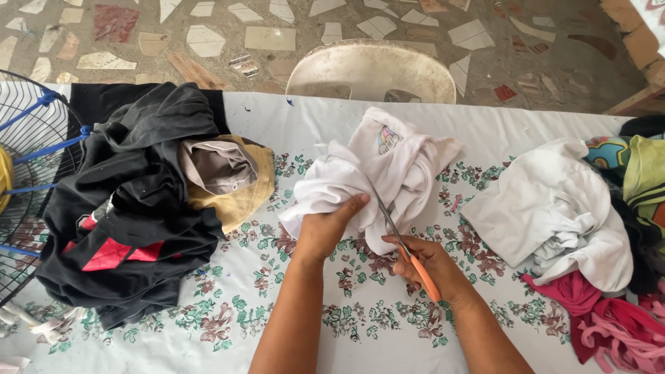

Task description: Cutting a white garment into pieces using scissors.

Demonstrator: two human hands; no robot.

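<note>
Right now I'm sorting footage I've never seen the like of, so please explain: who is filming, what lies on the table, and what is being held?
There is one picture, taken by a camera on a person's head, looking down at their own bare hands. The left hand grips a bunched white garment. The right hand holds orange-handled scissors, blades against that cloth. The table wears a floral cloth. A pile of black clothes lies left, more white cloth and pink strips right. A plastic chair stands beyond.
</note>
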